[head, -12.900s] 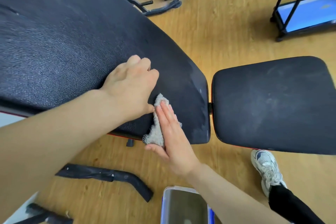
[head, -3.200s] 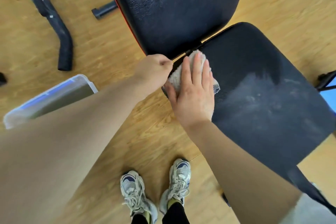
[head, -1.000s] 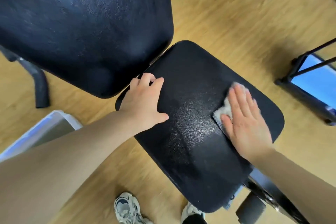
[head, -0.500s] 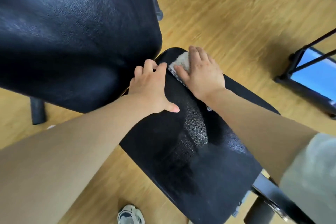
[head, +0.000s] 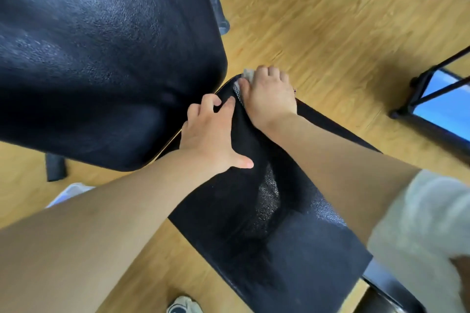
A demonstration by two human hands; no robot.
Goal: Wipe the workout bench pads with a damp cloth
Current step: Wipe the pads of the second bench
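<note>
The black seat pad (head: 267, 236) runs from the centre to the lower right, with damp sheen in its middle. The large black back pad (head: 96, 53) fills the upper left. My right hand (head: 269, 96) presses a grey-white cloth (head: 245, 79) onto the seat pad's far end, fingers curled over the edge; only a corner of the cloth shows. My left hand (head: 213, 134) lies flat on the seat pad near the gap between the pads, fingers spread, holding nothing.
Wooden floor (head: 330, 20) surrounds the bench. A black metal stand with a blue panel (head: 437, 107) is at the right. A bench leg foot (head: 54, 168) and a pale plastic tub (head: 68, 193) sit at the left. My shoe (head: 184, 305) is at the bottom.
My right hand swept the cloth from the seat pad's right side to its far end by the gap, then slid a little over that edge. My left hand stayed on the seat pad.
</note>
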